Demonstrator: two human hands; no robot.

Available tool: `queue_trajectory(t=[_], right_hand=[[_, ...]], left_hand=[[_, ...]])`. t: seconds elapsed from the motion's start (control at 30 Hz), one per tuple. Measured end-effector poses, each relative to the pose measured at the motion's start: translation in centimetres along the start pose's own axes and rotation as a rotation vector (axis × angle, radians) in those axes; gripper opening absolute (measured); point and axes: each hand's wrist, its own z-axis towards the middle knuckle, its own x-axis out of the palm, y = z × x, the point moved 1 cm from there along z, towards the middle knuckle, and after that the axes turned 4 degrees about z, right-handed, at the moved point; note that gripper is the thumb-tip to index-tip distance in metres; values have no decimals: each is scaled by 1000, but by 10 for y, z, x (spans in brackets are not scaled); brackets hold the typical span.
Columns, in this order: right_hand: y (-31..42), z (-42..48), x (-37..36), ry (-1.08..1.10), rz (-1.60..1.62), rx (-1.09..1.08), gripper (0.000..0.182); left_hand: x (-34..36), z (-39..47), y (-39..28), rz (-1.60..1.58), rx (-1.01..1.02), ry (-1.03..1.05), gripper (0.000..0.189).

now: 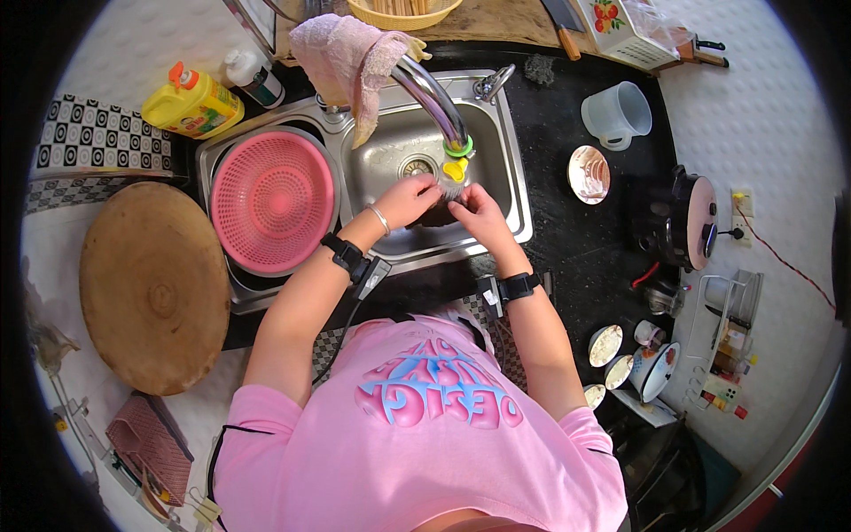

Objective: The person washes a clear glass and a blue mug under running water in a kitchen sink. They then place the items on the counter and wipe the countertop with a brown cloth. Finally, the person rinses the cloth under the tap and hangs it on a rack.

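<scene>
Both hands are over the steel sink basin (488,169), close below the chrome faucet (435,100) with its yellow and green nozzle (456,166). A dark item (435,216) lies between and below the fingers; what it is I cannot tell. My left hand (415,198), with a bangle at the wrist, pinches at its left side. My right hand (479,211) has its thumb and fingers bent at its right side. Water appears to fall between the hands. A pink cloth (349,56) hangs over the faucet, and a pink colander (276,199) sits in the left basin.
A round wooden board (156,289) stands at the left. Behind the sink are a yellow detergent bottle (193,103) and a cleaver (565,30). On the right counter are a plastic jug (615,113), a small dish (589,174), an electric cooker (675,219) and several bowls (605,346).
</scene>
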Motion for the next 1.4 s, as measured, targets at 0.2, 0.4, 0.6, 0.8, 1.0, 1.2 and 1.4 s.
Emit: queue_trajectory(t=[0.2,0.4,0.6,0.8,1.0,1.2,1.4], right_hand=[[2,3,-9,107,-157,15,23],[30,4,-15,-18,-280,-143,12],[42,4,-32,-62,-34,-160,18],[25,10,-24,-19,-14,-154,27],[29,5,3,20,-746,-296,29],[7,18,4,-33,-208,-162,16],[5,26,5,-90,264,8,25]], left_hand=[[7,3,-19,-133,-91,-77,28],[-1,6,-2,-127,18,-21,27],[-26,-7,-5,241,-13,-123,27],[-28,-3,-33,196,56,-249,22],[-13,3,-40,0,58,-149,25],[23,6,5,-239,85,-200,49],[43,1,11,-253,-80,-26,65]])
